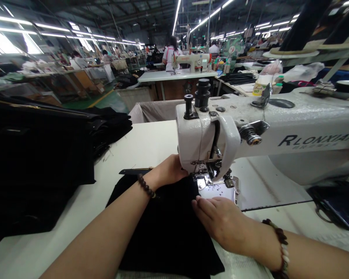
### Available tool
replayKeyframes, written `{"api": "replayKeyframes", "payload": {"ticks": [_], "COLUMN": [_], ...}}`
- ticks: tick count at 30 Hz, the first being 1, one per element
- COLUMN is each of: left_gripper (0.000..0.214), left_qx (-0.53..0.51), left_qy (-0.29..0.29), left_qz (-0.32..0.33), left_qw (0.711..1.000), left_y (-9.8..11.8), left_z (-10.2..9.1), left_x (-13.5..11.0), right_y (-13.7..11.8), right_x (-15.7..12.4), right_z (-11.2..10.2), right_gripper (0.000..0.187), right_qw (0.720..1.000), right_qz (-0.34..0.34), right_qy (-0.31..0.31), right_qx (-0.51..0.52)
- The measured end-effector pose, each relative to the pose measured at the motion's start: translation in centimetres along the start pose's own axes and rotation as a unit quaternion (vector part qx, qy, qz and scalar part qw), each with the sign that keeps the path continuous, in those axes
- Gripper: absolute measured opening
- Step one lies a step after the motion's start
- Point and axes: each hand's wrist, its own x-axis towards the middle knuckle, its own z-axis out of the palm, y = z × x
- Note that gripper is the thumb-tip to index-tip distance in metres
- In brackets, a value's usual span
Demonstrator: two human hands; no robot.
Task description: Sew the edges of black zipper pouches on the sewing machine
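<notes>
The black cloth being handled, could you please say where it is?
In the head view, the black cloth lies at lower centre on the table, by the sewing machine, under the left hand, the right hand at its right edge.

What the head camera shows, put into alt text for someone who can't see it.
A person's left hand and right hand touch black fabric at a white industrial sewing machine; a stack of black cloth pieces lies to the left.
</notes>
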Motion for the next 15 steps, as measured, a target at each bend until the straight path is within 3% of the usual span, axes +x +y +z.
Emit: {"api": "replayKeyframes", "payload": {"ticks": [15], "left_gripper": [0.014], "left_qx": [0.048], "left_qy": [0.049], "left_qz": [-0.019], "left_qw": [0.997], "left_y": [0.10], "left_z": [-0.01], "left_x": [0.20], "right_y": [0.37], "right_x": [0.65], "right_z": [0.55], "right_gripper": [0.031], "right_qw": [0.995], "right_qz": [0.073], "right_qy": [-0.060], "right_qx": [-0.014]}}
